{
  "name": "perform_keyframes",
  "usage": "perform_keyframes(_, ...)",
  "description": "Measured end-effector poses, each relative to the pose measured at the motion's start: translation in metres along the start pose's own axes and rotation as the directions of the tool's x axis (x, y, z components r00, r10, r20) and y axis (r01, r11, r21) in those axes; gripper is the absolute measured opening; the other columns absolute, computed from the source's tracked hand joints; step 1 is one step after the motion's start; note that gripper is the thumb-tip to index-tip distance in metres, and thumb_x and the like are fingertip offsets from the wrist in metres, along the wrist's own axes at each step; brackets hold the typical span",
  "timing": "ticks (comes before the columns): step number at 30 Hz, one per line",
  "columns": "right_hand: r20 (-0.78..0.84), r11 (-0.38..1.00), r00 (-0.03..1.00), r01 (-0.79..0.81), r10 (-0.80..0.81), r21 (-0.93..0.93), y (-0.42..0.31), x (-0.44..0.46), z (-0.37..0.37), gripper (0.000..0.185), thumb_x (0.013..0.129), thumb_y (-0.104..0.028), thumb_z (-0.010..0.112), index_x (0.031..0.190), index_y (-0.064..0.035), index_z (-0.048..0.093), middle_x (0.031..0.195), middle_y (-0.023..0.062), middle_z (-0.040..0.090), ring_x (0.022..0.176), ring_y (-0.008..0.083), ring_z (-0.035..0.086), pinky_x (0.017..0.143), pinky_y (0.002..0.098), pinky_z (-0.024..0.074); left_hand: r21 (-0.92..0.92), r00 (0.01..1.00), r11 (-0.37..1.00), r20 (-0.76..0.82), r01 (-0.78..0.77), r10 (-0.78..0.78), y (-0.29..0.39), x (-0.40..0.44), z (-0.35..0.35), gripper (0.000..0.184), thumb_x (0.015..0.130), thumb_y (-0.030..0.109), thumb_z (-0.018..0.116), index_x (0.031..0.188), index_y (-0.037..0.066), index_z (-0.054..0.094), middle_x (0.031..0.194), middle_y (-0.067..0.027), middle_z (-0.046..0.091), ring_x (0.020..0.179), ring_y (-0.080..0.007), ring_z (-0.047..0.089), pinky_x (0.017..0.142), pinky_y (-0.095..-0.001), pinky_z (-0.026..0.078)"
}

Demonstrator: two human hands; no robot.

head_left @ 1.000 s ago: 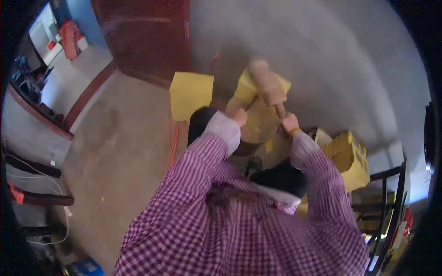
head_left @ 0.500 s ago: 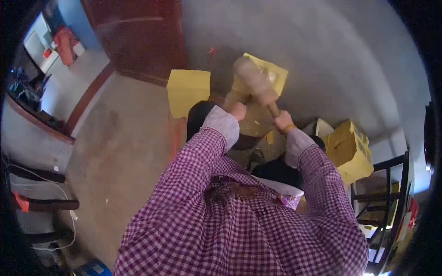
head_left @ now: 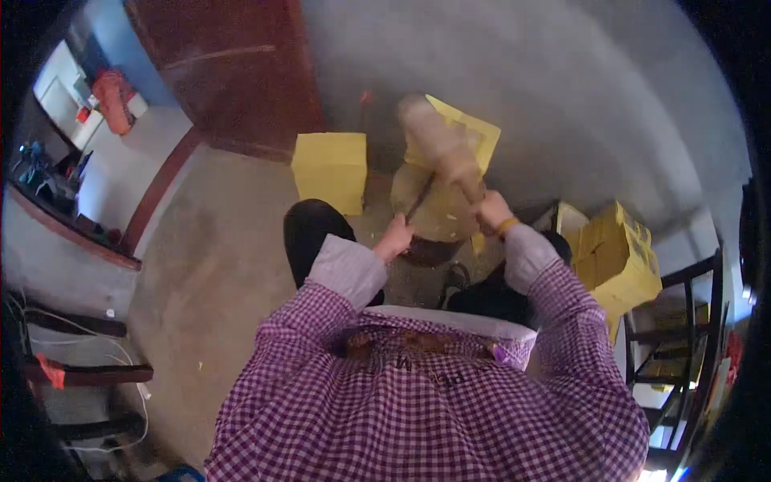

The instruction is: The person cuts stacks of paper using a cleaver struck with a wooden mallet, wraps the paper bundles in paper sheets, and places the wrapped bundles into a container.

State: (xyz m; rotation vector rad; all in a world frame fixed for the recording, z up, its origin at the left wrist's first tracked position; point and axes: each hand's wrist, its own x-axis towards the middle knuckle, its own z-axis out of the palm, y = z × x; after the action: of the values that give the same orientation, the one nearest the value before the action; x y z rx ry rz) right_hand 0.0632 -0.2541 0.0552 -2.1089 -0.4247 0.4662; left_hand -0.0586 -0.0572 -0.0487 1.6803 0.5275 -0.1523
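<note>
My right hand (head_left: 494,213) is closed round the handle of a wooden mallet (head_left: 442,145); its thick, pale head is blurred and reaches up and left. Lower on the left, my left hand (head_left: 393,238) grips a thin dark rod (head_left: 421,198) that slants up toward the mallet. I cannot make out the rod's far end. Beneath both tools is a round, pale brown block (head_left: 408,186) with small light chips on it. An open yellow box (head_left: 484,143) lies behind the mallet, partly covered by it.
A yellow carton (head_left: 329,173) stands left of the block, near the dark red door (head_left: 225,72). At right, another yellow carton (head_left: 614,261) sits beside a black chair frame (head_left: 679,337). Dark wooden bars with a white cable (head_left: 128,353) are at the left edge.
My left hand has moved down and left, bringing the dark rod into view. The mallet has shifted only slightly, still in my right hand. My left knee shows further left.
</note>
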Motion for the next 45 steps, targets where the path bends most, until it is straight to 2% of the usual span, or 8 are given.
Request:
perform_keyframes(8, 0.128, 0.907, 0.991, -0.033, -0.023, 0.42, -0.052, -0.073, 0.006, 0.023, 0.068, -0.005, 0.06, 0.089, -0.0028, 0.05, 0.061, 0.0055, 0.051, 0.038, 0.0146, 0.046, 0.036, 0.0275, 0.0381, -0.239, 0.971, 0.968, 0.236, 0.08, -0.022, -0.009, -0.033, -0.019, 0.029, 0.088, 0.009, 0.045, 0.116, 0.014, 0.04, 0.08, -0.0034, 0.056, 0.06, -0.0119, 0.048, 0.051, -0.0259, 0.041)
perform_keyframes(11, -0.073, 0.925, 0.931, 0.343, -0.359, -0.166, 0.023, -0.071, 0.053, 0.05, 0.059, -0.012, 0.069, 0.103, 0.0077, 0.053, 0.073, 0.0172, 0.062, 0.065, 0.0284, 0.062, 0.064, 0.0364, 0.0495, -0.41, 0.967, 0.904, 0.254, 0.125, -0.018, -0.011, -0.027, -0.02, 0.031, 0.088, 0.01, 0.047, 0.118, 0.015, 0.041, 0.084, -0.003, 0.058, 0.064, -0.0128, 0.051, 0.057, -0.0257, 0.044)
perform_keyframes(13, 0.235, 0.978, 0.96, -0.113, 0.152, -0.173, 0.019, -0.09, 0.056, 0.054, 0.058, -0.013, 0.069, 0.106, 0.0066, 0.053, 0.074, 0.019, 0.062, 0.063, 0.0284, 0.062, 0.062, 0.0356, 0.0497, -0.469, 0.942, 0.864, 0.336, 0.181, -0.015, -0.013, -0.03, -0.021, 0.031, 0.088, 0.011, 0.05, 0.118, 0.014, 0.042, 0.088, -0.0054, 0.06, 0.069, -0.0148, 0.055, 0.061, -0.0275, 0.046)
perform_keyframes(20, 0.242, 0.985, 0.959, -0.166, 0.148, 0.054, 0.019, -0.105, 0.051, 0.041, 0.062, -0.012, 0.07, 0.098, 0.0025, 0.056, 0.065, 0.0093, 0.059, 0.047, 0.0166, 0.056, 0.044, 0.0292, 0.0443, -0.548, 0.946, 0.81, 0.324, 0.208, -0.023, -0.02, -0.04, -0.024, 0.032, 0.085, 0.012, 0.056, 0.115, 0.013, 0.044, 0.095, -0.0094, 0.062, 0.075, -0.0175, 0.058, 0.065, -0.0311, 0.047)
perform_keyframes(23, 0.282, 0.941, 0.93, -0.291, 0.236, 0.175, -0.005, -0.13, 0.017, 0.035, 0.066, -0.012, 0.071, 0.096, -0.0004, 0.056, 0.06, 0.0045, 0.054, 0.044, 0.0113, 0.05, 0.04, 0.0265, 0.0405, 0.146, 0.833, 0.855, 0.353, -0.498, 0.426, -0.052, -0.014, -0.039, 0.027, 0.086, 0.015, 0.054, 0.112, 0.012, 0.048, 0.097, -0.0086, 0.061, 0.079, -0.0185, 0.058, 0.068, -0.0334, 0.047)
perform_keyframes(32, 0.349, 0.528, 0.932, 0.248, 0.1, -0.813, -0.071, -0.167, -0.089, 0.045, 0.066, -0.033, 0.069, 0.095, -0.0008, 0.059, 0.072, 0.0191, 0.063, 0.065, 0.0342, 0.063, 0.06, 0.0409, 0.0506, -0.148, 0.995, 0.989, 0.095, -0.013, 0.027, 0.022, 0.039, -0.01, 0.034, 0.092, 0.027, 0.039, 0.107, -0.001, 0.051, 0.096, -0.0158, 0.061, 0.087, -0.0276, 0.059, 0.07, -0.0379, 0.046)
perform_keyframes(35, 0.471, 0.409, 0.859, 0.363, 0.202, -0.837, -0.042, -0.136, -0.051, 0.036, 0.067, -0.035, 0.066, 0.084, -0.0032, 0.065, 0.074, 0.0195, 0.063, 0.069, 0.0332, 0.063, 0.063, 0.0419, 0.0512, 0.275, 0.854, 0.853, -0.158, -0.445, 0.496, -0.001, 0.061, 0.017, 0.035, 0.092, 0.029, 0.038, 0.099, -0.003, 0.049, 0.1, -0.0289, 0.055, 0.096, -0.0461, 0.05, 0.08, -0.0487, 0.04)
perform_keyframes(45, 0.568, 0.456, 0.765, 0.406, 0.304, -0.792, 0.079, -0.05, 0.1, 0.027, 0.072, -0.027, 0.058, 0.087, -0.0046, 0.063, 0.082, 0.0169, 0.063, 0.076, 0.0316, 0.062, 0.066, 0.0435, 0.0493, 0.425, 0.993, 0.899, 0.089, -0.108, 0.078, 0.031, 0.063, 0.008, 0.036, 0.091, 0.028, 0.043, 0.107, -0.003, 0.044, 0.104, -0.0284, 0.055, 0.1, -0.0401, 0.054, 0.082, -0.0445, 0.042)
